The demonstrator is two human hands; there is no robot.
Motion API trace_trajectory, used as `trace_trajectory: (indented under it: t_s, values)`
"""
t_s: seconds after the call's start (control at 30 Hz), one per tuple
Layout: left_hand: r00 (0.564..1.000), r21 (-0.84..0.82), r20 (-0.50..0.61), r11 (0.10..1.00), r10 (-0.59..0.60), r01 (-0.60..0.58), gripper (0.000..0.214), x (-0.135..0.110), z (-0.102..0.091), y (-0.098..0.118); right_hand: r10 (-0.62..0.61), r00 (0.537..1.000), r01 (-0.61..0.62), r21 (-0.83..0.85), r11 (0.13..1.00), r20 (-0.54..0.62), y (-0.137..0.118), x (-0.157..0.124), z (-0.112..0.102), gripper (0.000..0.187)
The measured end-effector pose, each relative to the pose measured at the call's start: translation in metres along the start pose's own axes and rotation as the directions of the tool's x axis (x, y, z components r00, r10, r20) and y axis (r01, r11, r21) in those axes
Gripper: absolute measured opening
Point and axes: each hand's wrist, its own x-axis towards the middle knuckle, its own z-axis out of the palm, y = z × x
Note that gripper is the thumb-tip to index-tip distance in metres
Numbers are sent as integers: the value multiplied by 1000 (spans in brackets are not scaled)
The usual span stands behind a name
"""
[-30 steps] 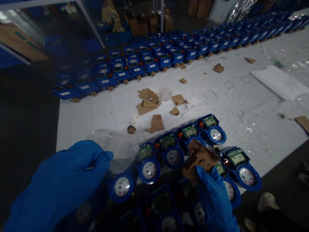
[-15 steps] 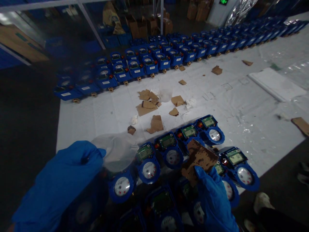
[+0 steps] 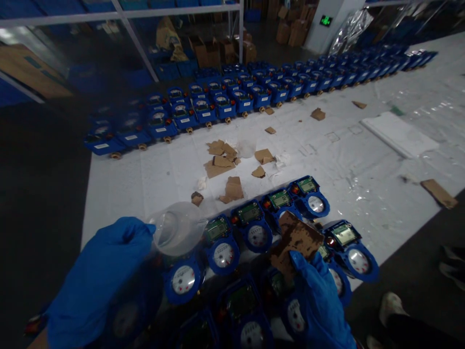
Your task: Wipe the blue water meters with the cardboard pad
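A: Holding a clear plastic cup [image 3: 177, 228] in my left hand [image 3: 103, 276], gloved blue, fingers pinched on the rim nearest me. Cup's tipped on its side, mouth facing up and away, sitting over the blue meters [image 3: 221, 252] in the near row.

B: And the right?

A: My right hand [image 3: 319, 303], also gloved, is closed on a brown cardboard scrap [image 3: 296, 242], gripping its lower edge. Scrap stands up tilted, long axis running up-left to lower-right, over the meters at right.

B: Which hand's nearer the open meters?

A: Both hover just above them. Cup is right over the leftmost dial; cardboard sits between the green-screen meters [image 3: 279, 198] and the one at far right [image 3: 348, 247]. Cup and scrap are well apart, meters between them.

B: Surroundings?

A: White sheet [image 3: 363, 165] under everything, loose cardboard pieces [image 3: 225, 160] scattered beyond the near row, then a long far row of meters [image 3: 254, 92] along the sheet's edge. Someone's shoes [image 3: 450, 264] at lower right, off the sheet.
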Motion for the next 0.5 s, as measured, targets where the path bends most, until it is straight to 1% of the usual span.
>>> trace_trajectory:
  t_s: [0.13,0.2,0.27,0.33,0.37,0.4,0.47,0.5]
  values:
    - [999,-31,0,999,39,-39,18,-5,-2,-2,-58,998,58,2,998,11,-1,-11,-4,54]
    - [998,-35,-1,998,56,-56,21,-7,-5,-5,-69,997,69,-7,998,40,0,-16,-10,48]
    - [998,-63,-18,997,54,-55,25,-9,-10,-11,-76,994,77,-10,997,78,0,-22,-16,48]
    - [995,-51,-50,995,86,-89,28,-12,-18,-20,-90,990,91,-6,996,108,0,-28,-21,51]
    - [988,-1,-73,991,135,-136,28,-15,-23,-27,-98,988,99,-4,995,121,0,-32,-23,51]
    - [973,74,-96,977,209,-202,26,-18,-28,-34,-102,985,104,-7,995,137,0,-36,-25,49]
    - [922,245,-148,916,359,-317,20,-26,-38,-50,-91,981,96,-19,995,174,1,-46,-28,46]
    - [902,291,-170,895,396,-338,18,-32,-43,-58,-79,978,85,-20,996,192,3,-51,-30,46]
